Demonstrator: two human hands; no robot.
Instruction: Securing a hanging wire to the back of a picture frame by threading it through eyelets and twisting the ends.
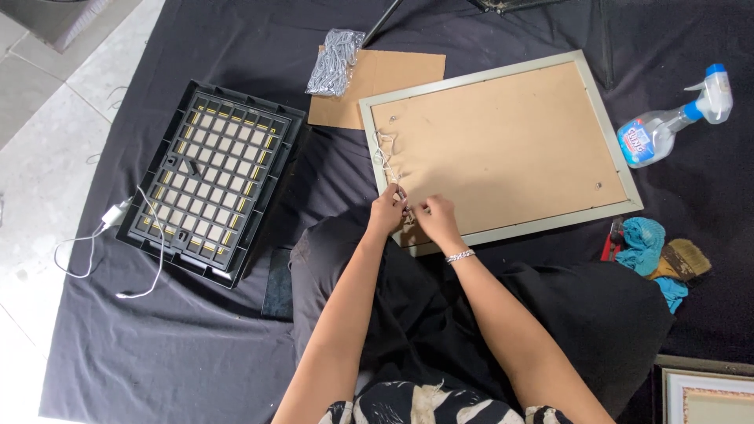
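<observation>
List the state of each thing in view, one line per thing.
Picture frame: face down, brown backing up.
String: loose, bunched by the frame's left edge.
Left hand: pinching at the string by the frame's lower left corner.
Right hand: pinching beside it.
Spray bottle: lying on its side.
Black grid panel: lying flat.
Brush: lying beside a teal cloth.
Cardboard: flat, partly under the frame.

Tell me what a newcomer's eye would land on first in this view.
First, the large picture frame lying face-down on the black cloth, its tan backing up. At its near left corner the left hand and right hand pinch a white string. To the left lies a black grid panel, and a spray bottle lies at far right.
</observation>
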